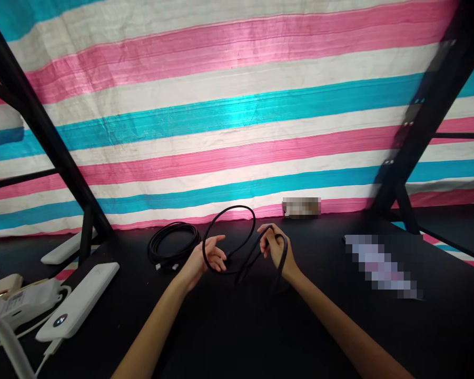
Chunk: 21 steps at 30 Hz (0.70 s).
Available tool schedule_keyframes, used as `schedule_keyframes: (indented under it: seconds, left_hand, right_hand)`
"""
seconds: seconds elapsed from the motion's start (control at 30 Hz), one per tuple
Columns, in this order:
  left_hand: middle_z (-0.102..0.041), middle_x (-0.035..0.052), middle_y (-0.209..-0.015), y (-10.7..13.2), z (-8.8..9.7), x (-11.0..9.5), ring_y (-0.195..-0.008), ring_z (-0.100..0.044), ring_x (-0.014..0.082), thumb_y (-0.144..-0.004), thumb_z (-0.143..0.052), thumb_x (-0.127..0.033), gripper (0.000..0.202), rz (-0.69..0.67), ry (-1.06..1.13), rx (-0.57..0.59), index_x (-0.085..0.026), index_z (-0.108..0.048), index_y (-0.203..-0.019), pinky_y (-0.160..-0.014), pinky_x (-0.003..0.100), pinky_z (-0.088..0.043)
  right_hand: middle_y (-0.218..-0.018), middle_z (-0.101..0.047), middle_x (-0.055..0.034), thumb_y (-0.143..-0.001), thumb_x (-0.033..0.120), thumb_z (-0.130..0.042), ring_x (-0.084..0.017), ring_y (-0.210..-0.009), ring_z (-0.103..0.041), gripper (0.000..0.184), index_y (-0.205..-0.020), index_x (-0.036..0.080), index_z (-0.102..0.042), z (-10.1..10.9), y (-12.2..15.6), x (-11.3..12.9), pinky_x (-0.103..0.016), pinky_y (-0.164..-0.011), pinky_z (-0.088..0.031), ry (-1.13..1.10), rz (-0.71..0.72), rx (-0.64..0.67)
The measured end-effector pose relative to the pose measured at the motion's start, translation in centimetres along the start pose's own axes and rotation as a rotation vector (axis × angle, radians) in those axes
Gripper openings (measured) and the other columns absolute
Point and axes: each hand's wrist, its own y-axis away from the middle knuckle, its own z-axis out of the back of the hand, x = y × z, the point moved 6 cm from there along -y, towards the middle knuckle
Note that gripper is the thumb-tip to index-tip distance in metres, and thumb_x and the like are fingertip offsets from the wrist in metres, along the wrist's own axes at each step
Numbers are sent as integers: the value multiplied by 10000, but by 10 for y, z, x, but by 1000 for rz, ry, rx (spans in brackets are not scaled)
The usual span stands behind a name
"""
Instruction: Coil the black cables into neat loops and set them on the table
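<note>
Both hands, left point(210, 256) and right point(275, 247), grip a looped black cable point(237, 210)

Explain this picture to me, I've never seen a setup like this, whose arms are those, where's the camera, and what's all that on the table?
There is no machine here: the two bare arms belong to a person wearing a camera on the head, so this single view looks forward and down. The right hand is closed around a thin black cable gathered into loops; the left hand lies open, palm up, at the big loop. They work over a black table. On it, left of the hands, lies a coiled black cable, and further left a flat white power bank. Behind hangs a pink, white and turquoise striped sheet between black metal frame bars. Two patches are blurred out.
</note>
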Motion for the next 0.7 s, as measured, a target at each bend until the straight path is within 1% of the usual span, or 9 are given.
schedule_keyframes:
  seconds: [0.03,0.1,0.17,0.27,0.33,0.43,0.5,0.57,0.7]
  left_hand:
    - [-613,14,-638,-1,-2,5,-512,-616,144,-761,-539,-544,587,26,-50,21,-138,-467,-1178,-457,217,-423]
    - [-609,10,-620,-5,-2,12,-501,-613,154,-724,-564,-571,672,23,-140,-21,-133,-410,-1211,-442,223,-425]
    - [-601,6,-628,-8,2,14,-510,-596,142,-683,-606,-571,713,-36,-226,-117,-123,-399,-1197,-437,218,-423]
    - [-602,36,-788,-10,9,10,-609,-580,125,-670,-636,-541,692,-162,-328,-226,-143,-416,-1191,-463,209,-422]
    - [-591,64,-927,-8,12,5,-696,-580,129,-690,-631,-520,669,-226,-379,-275,-171,-418,-1220,-529,224,-443]
    - [-562,107,-1102,-4,13,-1,-855,-582,163,-721,-626,-476,677,-277,-435,-322,-203,-389,-1293,-707,287,-465]
    - [-527,129,-1199,0,9,-6,-972,-563,198,-735,-624,-444,690,-301,-457,-301,-213,-363,-1330,-797,324,-450]
    - [-483,131,-1285,4,2,-10,-1077,-523,223,-755,-612,-414,677,-330,-468,-228,-234,-346,-1351,-847,340,-435]
    - [-443,97,-1363,10,-17,-14,-1192,-458,244,-779,-596,-376,617,-344,-465,-22,-273,-378,-1347,-921,358,-405]
  right_hand:
    - [-516,-448,46,-832,569,-432,-79,-387,-428,399,-809,180,-516,-3,1,-1,-175,-331,-341,-24,-7,29]
    - [-526,-461,42,-824,585,-433,-80,-392,-438,413,-808,180,-513,-8,2,-1,-172,-328,-352,-59,-22,83]
    - [-534,-465,41,-834,572,-428,-76,-396,-431,404,-816,179,-519,-12,4,-1,-165,-326,-352,-65,-38,113]
    - [-522,-447,50,-845,552,-424,-71,-390,-407,390,-834,177,-531,-15,7,1,-157,-322,-339,-60,-64,161]
    - [-511,-434,56,-846,561,-412,-63,-370,-372,410,-852,173,-546,-17,8,0,-154,-317,-322,-46,-89,206]
    - [-493,-426,62,-850,570,-393,-50,-341,-319,448,-894,165,-579,-24,11,-4,-151,-311,-292,15,-135,334]
    - [-478,-422,66,-860,554,-390,-47,-329,-304,447,-926,162,-593,-30,14,-7,-149,-308,-273,49,-141,432]
    - [-474,-422,68,-877,526,-380,-44,-321,-294,433,-950,159,-598,-34,16,-9,-147,-305,-258,66,-141,492]
    - [-460,-406,73,-890,490,-373,-43,-313,-290,416,-937,150,-608,-35,17,-10,-149,-298,-241,103,-159,496]
